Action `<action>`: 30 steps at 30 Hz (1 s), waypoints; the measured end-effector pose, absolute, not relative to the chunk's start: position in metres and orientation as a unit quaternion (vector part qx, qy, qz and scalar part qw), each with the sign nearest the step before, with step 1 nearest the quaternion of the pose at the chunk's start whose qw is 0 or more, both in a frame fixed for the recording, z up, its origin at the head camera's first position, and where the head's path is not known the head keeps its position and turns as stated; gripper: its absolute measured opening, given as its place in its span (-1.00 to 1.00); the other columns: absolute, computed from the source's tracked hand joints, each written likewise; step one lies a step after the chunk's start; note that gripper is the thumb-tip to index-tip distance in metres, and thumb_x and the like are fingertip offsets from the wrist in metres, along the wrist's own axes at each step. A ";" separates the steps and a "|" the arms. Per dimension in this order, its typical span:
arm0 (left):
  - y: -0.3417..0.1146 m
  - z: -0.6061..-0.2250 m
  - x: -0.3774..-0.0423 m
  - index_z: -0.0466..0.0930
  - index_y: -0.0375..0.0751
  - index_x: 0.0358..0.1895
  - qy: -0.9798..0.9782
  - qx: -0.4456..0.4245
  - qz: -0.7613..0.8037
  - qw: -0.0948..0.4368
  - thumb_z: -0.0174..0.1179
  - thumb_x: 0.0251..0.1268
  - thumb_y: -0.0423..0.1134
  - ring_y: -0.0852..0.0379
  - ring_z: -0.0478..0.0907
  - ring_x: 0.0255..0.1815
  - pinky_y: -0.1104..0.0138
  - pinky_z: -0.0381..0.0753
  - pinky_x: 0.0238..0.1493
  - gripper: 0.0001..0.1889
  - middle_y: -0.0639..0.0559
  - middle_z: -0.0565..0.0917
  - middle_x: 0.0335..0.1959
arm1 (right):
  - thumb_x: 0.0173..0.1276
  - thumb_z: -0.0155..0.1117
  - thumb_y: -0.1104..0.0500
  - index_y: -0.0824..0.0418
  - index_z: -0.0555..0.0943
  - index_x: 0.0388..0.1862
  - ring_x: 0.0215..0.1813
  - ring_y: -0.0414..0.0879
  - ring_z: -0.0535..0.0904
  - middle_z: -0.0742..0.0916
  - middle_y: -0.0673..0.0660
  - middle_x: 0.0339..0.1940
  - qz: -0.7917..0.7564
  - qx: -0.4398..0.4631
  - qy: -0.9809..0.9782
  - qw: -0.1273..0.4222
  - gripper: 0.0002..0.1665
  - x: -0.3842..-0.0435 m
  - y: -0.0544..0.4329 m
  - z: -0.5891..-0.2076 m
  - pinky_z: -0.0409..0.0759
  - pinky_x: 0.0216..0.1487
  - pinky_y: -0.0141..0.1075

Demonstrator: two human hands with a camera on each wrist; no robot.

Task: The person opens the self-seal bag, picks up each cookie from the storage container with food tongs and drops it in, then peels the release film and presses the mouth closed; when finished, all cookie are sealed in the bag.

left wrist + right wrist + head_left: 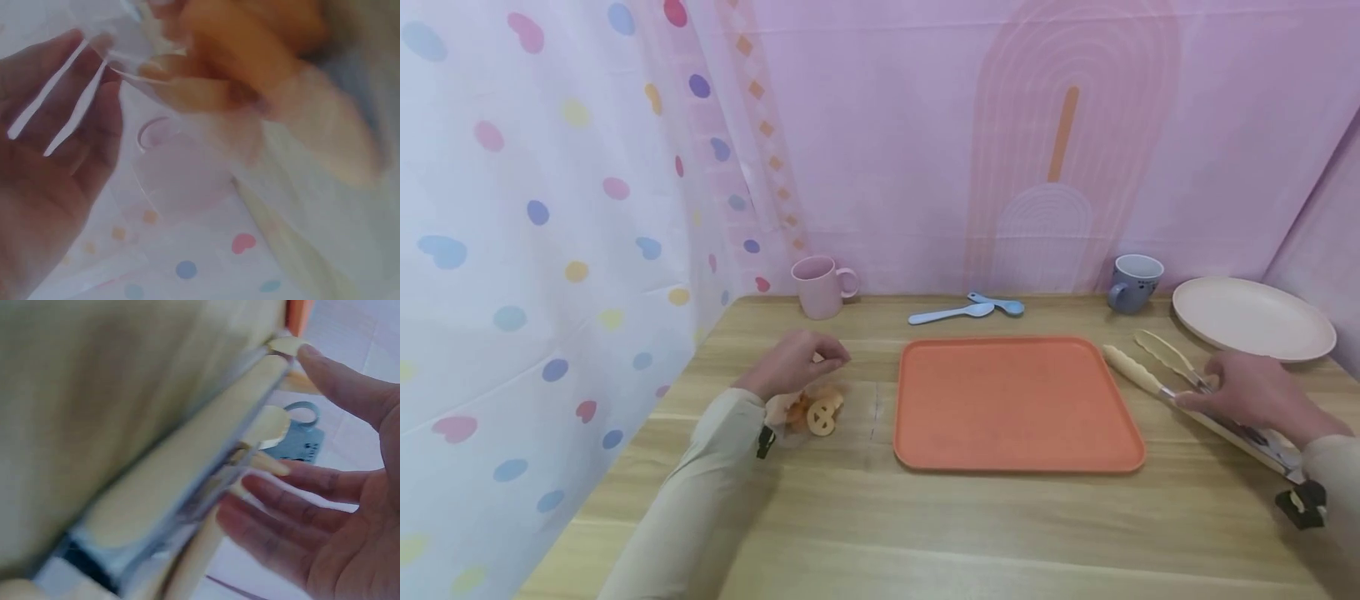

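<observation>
On the left side of the table, my left hand (797, 364) pinches the edge of a clear plastic bag (119, 37). Inside it are several pretzel-shaped cookies (822, 417) and orange-brown pieces, blurred in the left wrist view. At the right, my right hand (1255, 394) holds a pair of tongs (1217, 429) with cream tips and metal arms. Its thumb (337, 381) is on one side and its fingers are on the other. The tongs' tips are spread apart and point toward the back of the table.
An orange tray (1015, 404) lies between the hands. Behind it are two crossed blue spoons (955, 313). A pink mug (820, 289) stands at back left, a blue-grey mug (1137, 285) at back right, beside a pale plate (1255, 317). Curtains hang behind and to the left.
</observation>
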State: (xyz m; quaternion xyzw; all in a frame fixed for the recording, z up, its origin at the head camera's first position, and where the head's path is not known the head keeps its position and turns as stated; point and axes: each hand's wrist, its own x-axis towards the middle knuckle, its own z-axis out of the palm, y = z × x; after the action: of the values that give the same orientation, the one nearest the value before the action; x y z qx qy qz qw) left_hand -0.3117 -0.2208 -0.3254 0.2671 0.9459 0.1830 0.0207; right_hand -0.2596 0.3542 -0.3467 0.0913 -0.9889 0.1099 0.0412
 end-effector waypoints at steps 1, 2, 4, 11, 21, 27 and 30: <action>-0.220 -0.326 -0.314 0.74 -0.25 -0.03 0.945 0.271 0.179 0.038 0.22 0.41 -0.32 0.02 0.74 -0.03 0.09 0.70 0.11 -0.81 -0.09 0.81 -0.09 | 0.08 0.54 -0.14 0.41 0.53 -0.49 -0.50 0.01 0.48 0.59 0.20 -0.60 0.103 0.089 -0.990 0.036 -0.38 -0.261 0.353 -0.343 0.48 -0.46 -0.16; -0.219 -0.326 -0.315 0.74 -0.25 -0.02 0.944 0.269 0.181 0.063 0.22 0.40 -0.33 0.04 0.73 -0.04 0.11 0.70 0.11 -0.81 -0.09 0.81 -0.08 | 0.07 0.53 -0.15 0.50 0.56 -0.38 -0.44 0.13 0.55 0.65 0.33 -0.51 0.096 0.086 -0.991 0.033 -0.31 -0.262 0.353 -0.340 0.55 -0.40 -0.07; -0.216 -0.328 -0.317 0.73 -0.22 0.01 0.942 0.262 0.179 0.110 0.24 0.37 -0.33 0.08 0.71 -0.07 0.15 0.70 0.10 -0.79 -0.07 0.80 -0.07 | 0.08 0.53 -0.15 0.62 0.56 -0.12 -0.26 0.34 0.62 0.69 0.53 -0.26 0.090 0.083 -0.992 0.035 -0.17 -0.264 0.350 -0.333 0.62 -0.25 0.11; -0.208 -0.331 -0.312 0.68 -0.16 0.09 0.946 0.210 0.186 0.162 0.30 0.26 -0.38 0.10 0.67 -0.08 0.20 0.71 0.05 -0.68 -0.08 0.76 -0.05 | 0.19 0.45 -0.13 0.59 0.54 0.04 -0.05 0.46 0.60 0.66 0.59 -0.05 0.112 0.092 -0.989 0.040 -0.19 -0.270 0.331 -0.317 0.58 -0.14 0.20; -0.211 -0.333 -0.309 0.71 -0.15 0.02 0.944 0.208 0.214 0.144 0.23 0.28 -0.37 0.14 0.64 -0.30 0.32 0.69 -0.20 -0.73 -0.05 0.76 -0.25 | 0.21 0.46 -0.05 0.40 0.67 -0.09 -0.06 0.31 0.69 0.78 0.39 -0.11 0.144 0.155 -0.973 0.090 -0.46 -0.267 0.284 -0.306 0.61 -0.06 0.15; -0.215 -0.332 -0.307 0.74 -0.24 -0.10 0.946 0.207 0.232 0.093 0.19 0.32 -0.38 0.10 0.67 -0.19 0.25 0.72 -0.11 -0.82 -0.11 0.79 -0.18 | 0.18 0.52 0.00 0.25 0.70 -0.22 -0.17 0.03 0.72 0.81 0.15 -0.27 0.204 0.239 -0.944 0.095 -0.63 -0.265 0.224 -0.298 0.66 -0.09 -0.05; -0.216 -0.331 -0.306 0.75 -0.24 -0.16 0.951 0.196 0.227 0.071 0.20 0.37 -0.34 0.12 0.63 -0.24 0.27 0.67 -0.16 -0.86 -0.08 0.78 -0.24 | 0.20 0.50 0.04 0.20 0.71 -0.24 -0.20 -0.11 0.69 0.79 0.05 -0.31 0.240 0.273 -0.929 0.067 -0.72 -0.267 0.190 -0.299 0.66 -0.11 -0.17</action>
State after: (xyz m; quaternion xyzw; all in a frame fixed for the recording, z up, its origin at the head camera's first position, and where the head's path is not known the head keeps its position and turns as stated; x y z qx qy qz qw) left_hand -0.3056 -0.2158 -0.3306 0.1962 0.9512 0.2272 0.0711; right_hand -0.2673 0.1899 -0.2988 0.2733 -0.9290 0.2402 0.0673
